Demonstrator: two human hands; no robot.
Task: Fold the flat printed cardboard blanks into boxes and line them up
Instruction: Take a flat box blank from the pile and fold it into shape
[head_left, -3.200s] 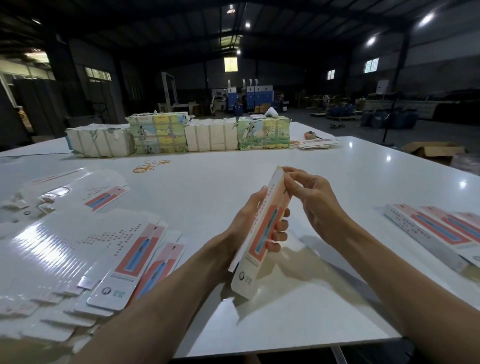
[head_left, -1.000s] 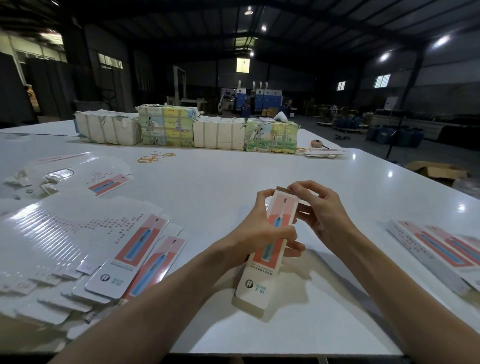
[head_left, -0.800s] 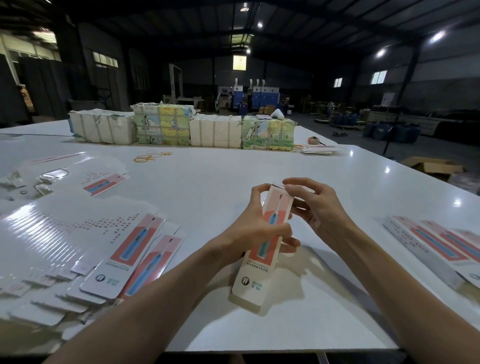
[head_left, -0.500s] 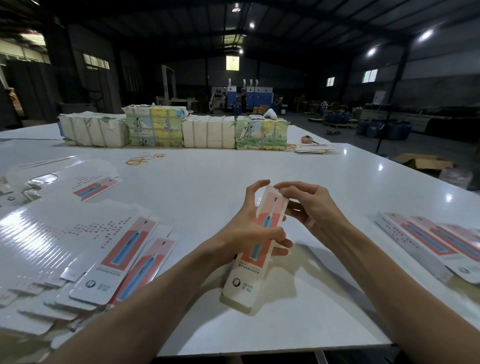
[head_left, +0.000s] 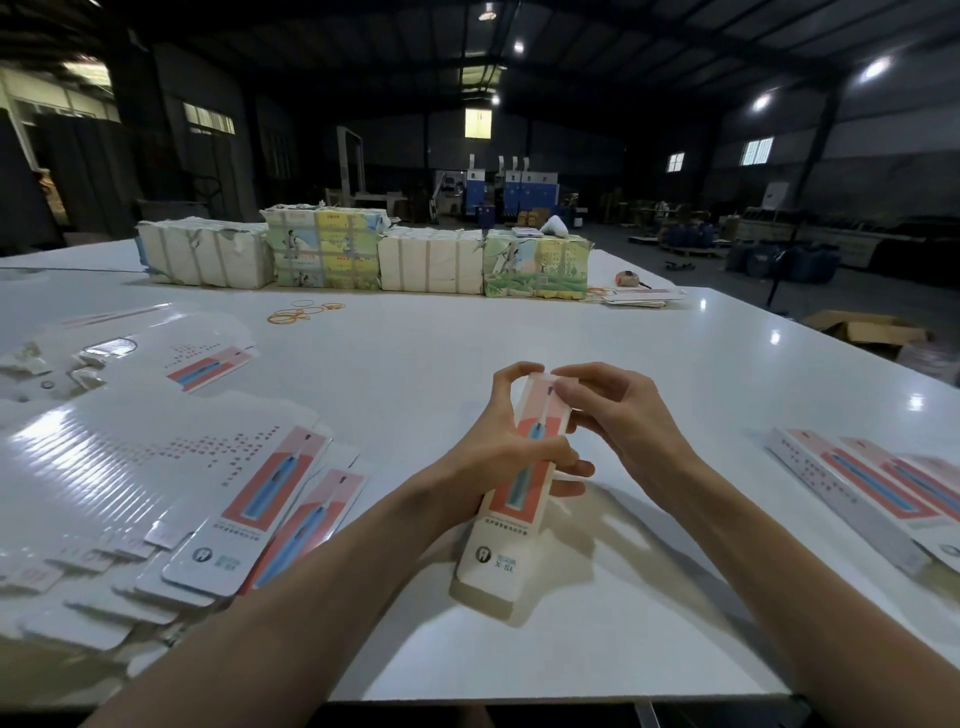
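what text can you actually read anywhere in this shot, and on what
"X-S", last character unclear: lower end of the held box, beside a tooth logo.
Small print line above it: too blurred.
Small print on the flat blanks: too blurred.
Print on the far bundles: too small.

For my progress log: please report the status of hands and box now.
Left hand grips box mid-body. Right hand pinches its top end. Flat blanks left, finished boxes right, both apart.
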